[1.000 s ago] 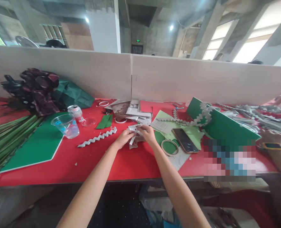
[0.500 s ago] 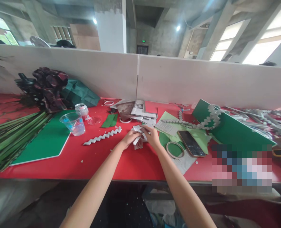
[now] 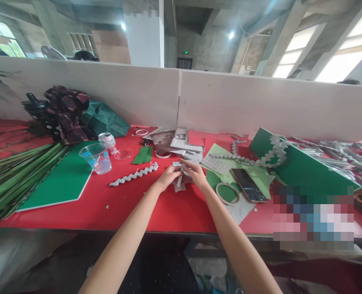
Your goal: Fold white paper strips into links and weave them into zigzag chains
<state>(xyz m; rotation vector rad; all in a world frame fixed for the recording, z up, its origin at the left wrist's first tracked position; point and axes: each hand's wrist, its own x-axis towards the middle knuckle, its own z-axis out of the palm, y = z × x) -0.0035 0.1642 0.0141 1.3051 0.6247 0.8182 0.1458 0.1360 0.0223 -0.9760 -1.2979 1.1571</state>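
Note:
Both hands meet over the red table, around a small folded strip of whitish paper (image 3: pixel 179 181). My left hand (image 3: pixel 168 178) pinches it from the left, thumb and fingers closed. From the right, my right hand (image 3: pixel 195 172) has its fingers curled onto the same paper; its fingertips partly hide what they grip. Crumpled paper scraps (image 3: pixel 178 188) lie beneath the hands. Left of them rests a zigzag chain of folded paper (image 3: pixel 134 175). A longer zigzag paper chain (image 3: pixel 254 159) runs over green sheets and up onto a green board on the right.
A plastic cup (image 3: pixel 97 161) and a can (image 3: pixel 107 143) stand at left, near long green leaves (image 3: pixel 27 171). On the right lie a phone (image 3: pixel 247 184), a tape roll (image 3: pixel 227 193) and an upright green board (image 3: pixel 303 175). A white partition (image 3: pixel 122 94) closes the back.
The fingers have shifted slightly around the paper strip, which now points more upright between the hands. My right hand lies flatter over it. The whole view has drifted a little.

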